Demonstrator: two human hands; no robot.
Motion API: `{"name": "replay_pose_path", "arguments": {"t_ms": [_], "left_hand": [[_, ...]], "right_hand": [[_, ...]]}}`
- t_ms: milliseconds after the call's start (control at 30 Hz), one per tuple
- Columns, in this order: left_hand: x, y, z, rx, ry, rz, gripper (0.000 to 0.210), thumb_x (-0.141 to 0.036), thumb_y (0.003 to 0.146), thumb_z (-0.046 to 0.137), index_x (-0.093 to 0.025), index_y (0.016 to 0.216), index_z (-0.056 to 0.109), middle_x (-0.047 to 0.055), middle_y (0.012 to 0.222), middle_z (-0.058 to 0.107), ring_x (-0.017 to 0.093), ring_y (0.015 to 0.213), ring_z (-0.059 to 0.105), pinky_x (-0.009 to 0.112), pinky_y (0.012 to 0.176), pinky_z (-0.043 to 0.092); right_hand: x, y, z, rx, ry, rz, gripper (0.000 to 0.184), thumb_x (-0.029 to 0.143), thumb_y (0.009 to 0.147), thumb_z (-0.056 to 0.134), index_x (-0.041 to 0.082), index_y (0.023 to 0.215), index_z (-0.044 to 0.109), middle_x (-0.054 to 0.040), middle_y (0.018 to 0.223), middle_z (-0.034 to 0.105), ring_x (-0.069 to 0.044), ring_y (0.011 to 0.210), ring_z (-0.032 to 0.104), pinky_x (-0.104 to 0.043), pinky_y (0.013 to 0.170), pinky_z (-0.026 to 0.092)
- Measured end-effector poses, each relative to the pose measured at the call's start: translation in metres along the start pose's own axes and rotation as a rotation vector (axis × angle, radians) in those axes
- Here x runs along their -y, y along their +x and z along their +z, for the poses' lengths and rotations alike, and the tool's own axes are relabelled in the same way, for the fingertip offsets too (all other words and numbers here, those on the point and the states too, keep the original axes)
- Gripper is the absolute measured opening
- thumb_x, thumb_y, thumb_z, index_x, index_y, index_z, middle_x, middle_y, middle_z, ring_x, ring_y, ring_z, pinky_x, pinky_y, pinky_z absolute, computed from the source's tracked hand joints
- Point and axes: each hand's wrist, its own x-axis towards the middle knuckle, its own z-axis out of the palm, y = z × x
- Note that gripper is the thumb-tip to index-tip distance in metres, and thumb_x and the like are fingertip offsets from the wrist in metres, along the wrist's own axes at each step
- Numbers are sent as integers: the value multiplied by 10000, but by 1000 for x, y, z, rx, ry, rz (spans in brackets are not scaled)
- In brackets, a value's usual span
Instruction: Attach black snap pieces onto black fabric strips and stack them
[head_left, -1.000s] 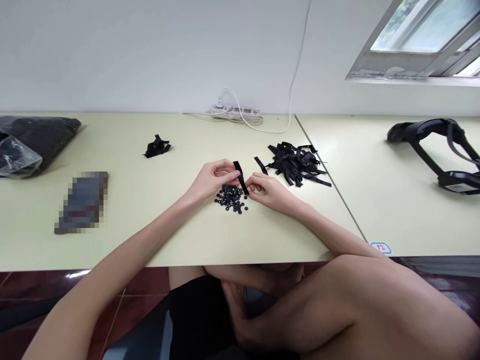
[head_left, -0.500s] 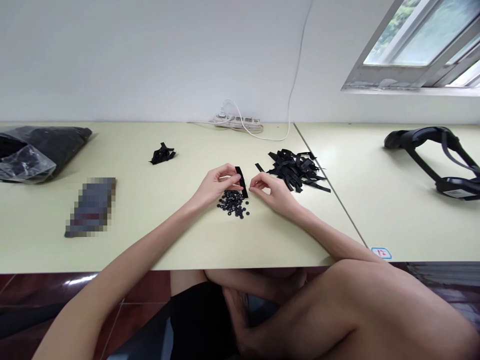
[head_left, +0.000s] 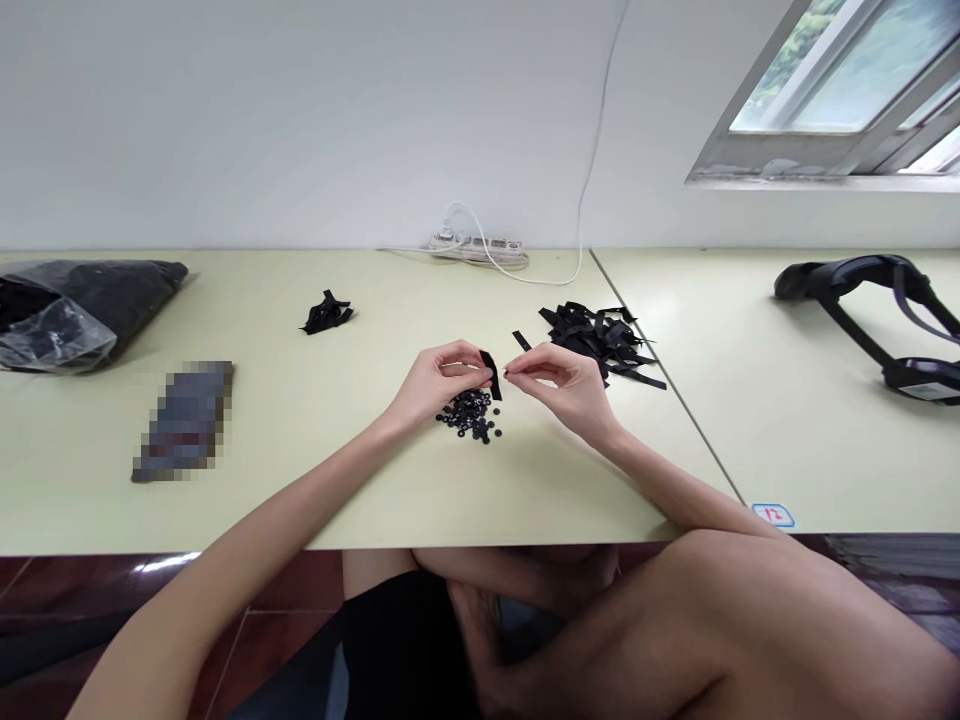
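And here we are mid-piece: the left hand has a black strip pinched between thumb and fingers, held up just beyond the heap of small dark discs, while the right hand faces it, thumb and finger closed on what looks like a tiny dark piece, apart from the strip, so this one looks unfinished! Plenty left, I'd judge: a big pile of strips lies behind the right hand, against a much smaller bundle of strips over left, perhaps the done ones, though I can't tell
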Motion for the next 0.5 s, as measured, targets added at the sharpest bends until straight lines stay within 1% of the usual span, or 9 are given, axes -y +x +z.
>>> {"name": "replay_pose_path", "arguments": {"t_ms": [100, 233, 367, 500], "left_hand": [[-2, -2, 2, -17, -37, -27, 496, -542, 746, 1056, -185, 987, 811, 53, 1016, 836, 218, 923, 839, 409, 1013, 685], [-4, -3, 6, -11, -73, -50, 515, -562, 736, 1065, -180, 953, 797, 54, 964, 846, 214, 923, 842, 404, 1024, 696], [-3, -3, 8, -3, -85, -49, 496, -578, 770, 1042, -183, 931, 788, 31, 959, 820, 210, 932, 847, 397, 1032, 701], [-3, -4, 9, 8, -57, -36, 475, -578, 801, 1021, -191, 944, 786, 18, 990, 802, 223, 981, 860, 389, 1067, 684]], "right_hand": [[1, -1, 1, -33, 7, 23, 152, 357, 899, 966, 271, 986, 876, -24, 988, 875, -228, 947, 855, -434, 981, 745], [4, -2, 2, -70, -18, 6, 182, 358, 874, 986, 265, 967, 860, -17, 966, 882, -229, 914, 869, -415, 923, 761], [5, -4, 3, -46, -58, -47, 174, 356, 887, 972, 253, 950, 847, -12, 930, 878, -218, 847, 865, -401, 867, 772], [6, -5, 4, -39, -149, -141, 107, 311, 927, 932, 254, 942, 843, -7, 923, 879, -207, 819, 851, -396, 857, 764]]}}
